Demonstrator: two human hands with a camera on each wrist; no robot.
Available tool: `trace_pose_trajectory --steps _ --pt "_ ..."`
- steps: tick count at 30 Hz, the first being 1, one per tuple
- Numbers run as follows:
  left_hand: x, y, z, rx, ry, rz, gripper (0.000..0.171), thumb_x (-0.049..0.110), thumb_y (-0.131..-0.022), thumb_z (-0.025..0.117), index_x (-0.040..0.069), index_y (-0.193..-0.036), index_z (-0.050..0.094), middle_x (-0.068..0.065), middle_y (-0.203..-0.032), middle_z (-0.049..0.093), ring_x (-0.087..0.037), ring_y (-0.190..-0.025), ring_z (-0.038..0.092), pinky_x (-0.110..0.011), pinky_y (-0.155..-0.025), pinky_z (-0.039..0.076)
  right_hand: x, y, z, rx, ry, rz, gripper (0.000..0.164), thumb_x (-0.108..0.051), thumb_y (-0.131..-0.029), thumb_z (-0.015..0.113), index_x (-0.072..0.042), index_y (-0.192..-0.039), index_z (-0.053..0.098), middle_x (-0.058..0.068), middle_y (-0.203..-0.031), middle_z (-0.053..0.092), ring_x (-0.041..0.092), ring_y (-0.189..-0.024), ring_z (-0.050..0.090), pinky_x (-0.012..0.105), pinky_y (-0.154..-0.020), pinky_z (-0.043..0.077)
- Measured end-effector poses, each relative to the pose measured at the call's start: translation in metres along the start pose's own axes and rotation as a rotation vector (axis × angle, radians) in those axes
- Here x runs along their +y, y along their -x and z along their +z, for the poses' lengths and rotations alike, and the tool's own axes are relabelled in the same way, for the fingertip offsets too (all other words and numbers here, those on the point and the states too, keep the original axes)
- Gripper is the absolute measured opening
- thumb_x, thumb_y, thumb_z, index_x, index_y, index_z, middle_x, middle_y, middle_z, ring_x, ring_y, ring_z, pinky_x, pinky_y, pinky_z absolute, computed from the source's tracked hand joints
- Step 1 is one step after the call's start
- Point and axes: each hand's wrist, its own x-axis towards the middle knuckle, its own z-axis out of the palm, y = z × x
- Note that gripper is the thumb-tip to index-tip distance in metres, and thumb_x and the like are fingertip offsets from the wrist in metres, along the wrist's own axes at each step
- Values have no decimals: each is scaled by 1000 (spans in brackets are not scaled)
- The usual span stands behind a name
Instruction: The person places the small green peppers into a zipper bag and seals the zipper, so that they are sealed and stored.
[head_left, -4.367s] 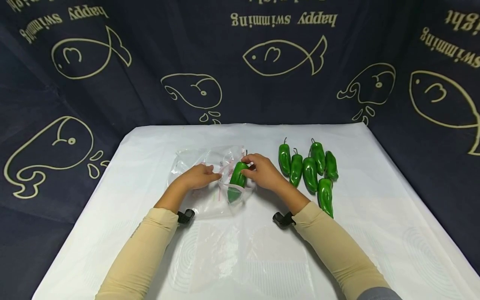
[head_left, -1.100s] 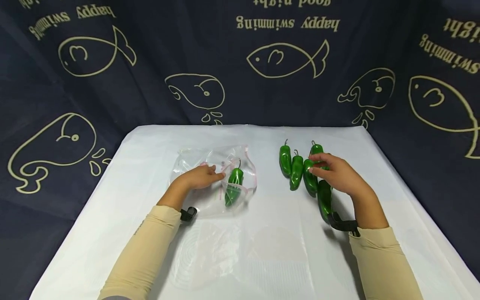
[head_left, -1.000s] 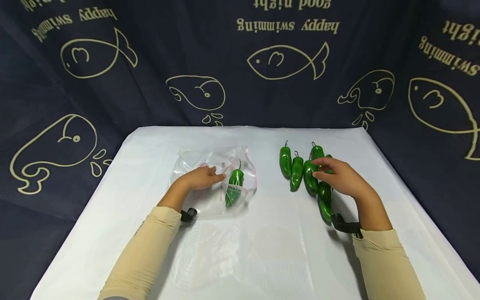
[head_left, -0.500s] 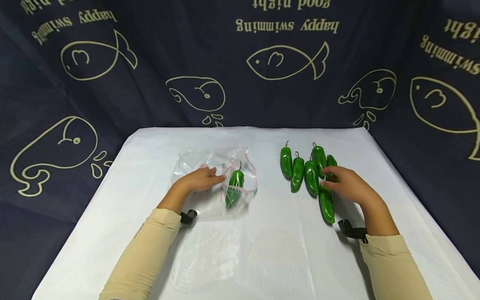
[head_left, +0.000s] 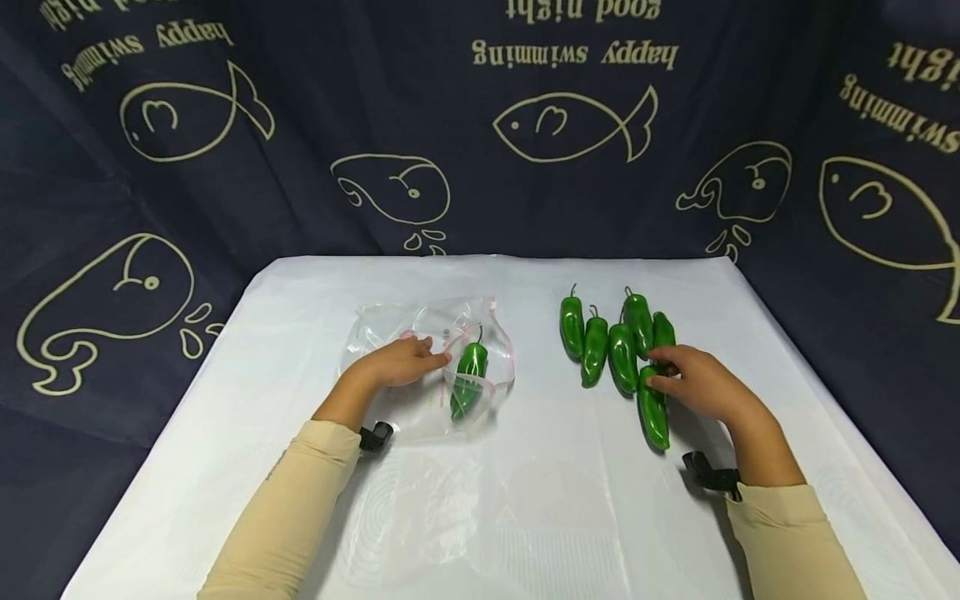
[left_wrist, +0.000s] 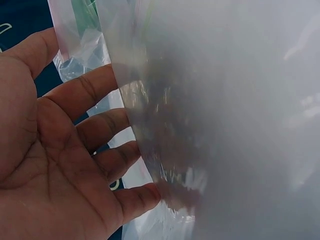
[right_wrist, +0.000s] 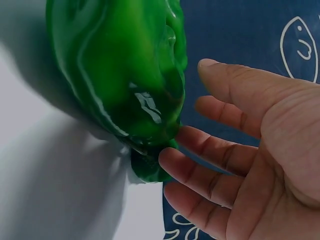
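A clear plastic zip bag lies on the table's left half, with one green pepper inside, its stem end uncovered at the mouth. My left hand rests on the bag; in the left wrist view its fingers are spread, tips against the film, thumb apart. My right hand is over the pepper group at the right, at the stem end of the nearest pepper. The right wrist view has that glossy pepper beside loosely bent fingers, thumb apart from it.
Several more green peppers lie close together past the right hand, among them a far-left one and a middle one. A white cloth covers the table. A dark curtain with fish drawings hangs behind.
The right hand set a pepper into the bag's mouth, let it go and moved right to the group. In the last second it slid nearer to the front pepper. The left hand stayed at the bag.
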Motion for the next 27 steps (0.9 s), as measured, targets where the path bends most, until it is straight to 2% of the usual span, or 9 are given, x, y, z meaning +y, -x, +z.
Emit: trace_pose_trajectory --steps 14,19,27 --pt "-4 -2 2 4 5 3 71 56 -101 43 -3 -137 55 -16 -156 33 -35 -149 12 -50 -118 16 3 -2 7 -9 19 12 44 -14 -90 70 11 -125 58 26 -111 63 34 -94 61 52 -81 48" --pt "-3 -1 2 7 -13 3 73 57 -100 42 -3 -140 51 -16 -156 32 -36 -149 12 -50 -118 14 5 -2 9 -9 35 8 44 -15 -90 71 12 -122 59 30 -114 61 41 -100 59 56 -84 47" --pt "0 0 2 11 -8 2 70 55 -101 43 -3 -138 54 -17 -156 32 -36 -149 14 -51 -118 16 7 -4 12 -25 57 31 47 -17 -90 70 14 -124 58 35 -121 57 51 -112 54 62 -92 42"
